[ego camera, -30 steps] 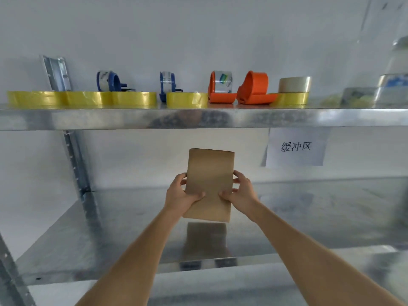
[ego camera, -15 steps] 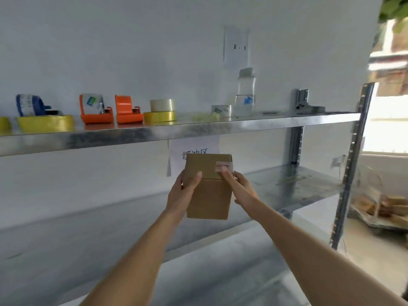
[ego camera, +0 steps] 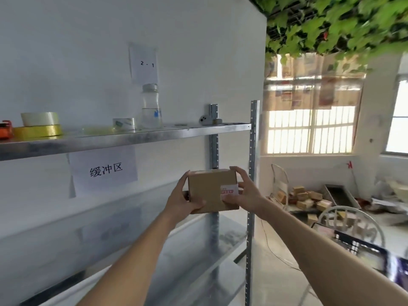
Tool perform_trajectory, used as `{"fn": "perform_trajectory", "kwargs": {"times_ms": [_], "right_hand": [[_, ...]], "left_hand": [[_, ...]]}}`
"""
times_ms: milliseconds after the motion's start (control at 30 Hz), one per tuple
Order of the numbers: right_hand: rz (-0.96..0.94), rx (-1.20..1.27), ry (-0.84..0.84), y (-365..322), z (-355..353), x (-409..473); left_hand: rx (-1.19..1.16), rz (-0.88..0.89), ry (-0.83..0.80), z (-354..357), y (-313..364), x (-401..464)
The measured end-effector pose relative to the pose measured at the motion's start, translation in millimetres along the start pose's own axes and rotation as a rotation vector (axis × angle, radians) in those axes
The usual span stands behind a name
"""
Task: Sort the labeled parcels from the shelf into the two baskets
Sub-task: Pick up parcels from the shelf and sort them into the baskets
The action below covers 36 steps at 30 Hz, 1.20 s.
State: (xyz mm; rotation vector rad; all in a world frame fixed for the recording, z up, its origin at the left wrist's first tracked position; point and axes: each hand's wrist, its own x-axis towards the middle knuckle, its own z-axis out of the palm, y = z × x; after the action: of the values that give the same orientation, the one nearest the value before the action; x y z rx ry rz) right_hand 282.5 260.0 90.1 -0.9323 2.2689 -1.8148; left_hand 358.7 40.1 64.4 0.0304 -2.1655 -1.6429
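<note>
Parcel (ego camera: 209, 191) turned, pink label (ego camera: 229, 191) frontward

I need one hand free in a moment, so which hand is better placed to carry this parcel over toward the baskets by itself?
Probably the left hand: its fingers curl under the cardboard parcel and support its lower corner. The right hand only pinches the side at the label, a weaker hold.

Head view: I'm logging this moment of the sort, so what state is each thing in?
cardboard parcel: off the shelf, held in the air, label facing the camera
label: stuck on the parcel's right side, text too blurred to read
left hand: grips the parcel's left edge
right hand: grips the parcel's right edge
glass bottle: upright on the top shelf, capped
</note>
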Motion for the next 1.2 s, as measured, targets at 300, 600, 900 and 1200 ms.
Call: {"fn": "perform_trajectory", "kwargs": {"times_ms": [300, 600, 900, 1200], "right_hand": [[0.049, -0.095, 0.246, 30.5, -112.1, -44.7], [0.079, -0.214, 0.261, 77.6, -203.4, -70.9], [0.168, -0.273, 0.378, 124.1, -282.9, -51.9], [0.323, -0.315, 0.542, 175.0, -371.8, -41.2]], "left_hand": [[-0.116, 0.025, -0.09, 140.5, 20.2, 23.7], [-0.047, 0.128, -0.29, 245.1, 18.4, 58.1], [-0.025, 0.227, -0.438, 339.5, 6.7, 127.7], [0.012, 0.322, -0.585, 455.7, -2.0, 192.5]]}}
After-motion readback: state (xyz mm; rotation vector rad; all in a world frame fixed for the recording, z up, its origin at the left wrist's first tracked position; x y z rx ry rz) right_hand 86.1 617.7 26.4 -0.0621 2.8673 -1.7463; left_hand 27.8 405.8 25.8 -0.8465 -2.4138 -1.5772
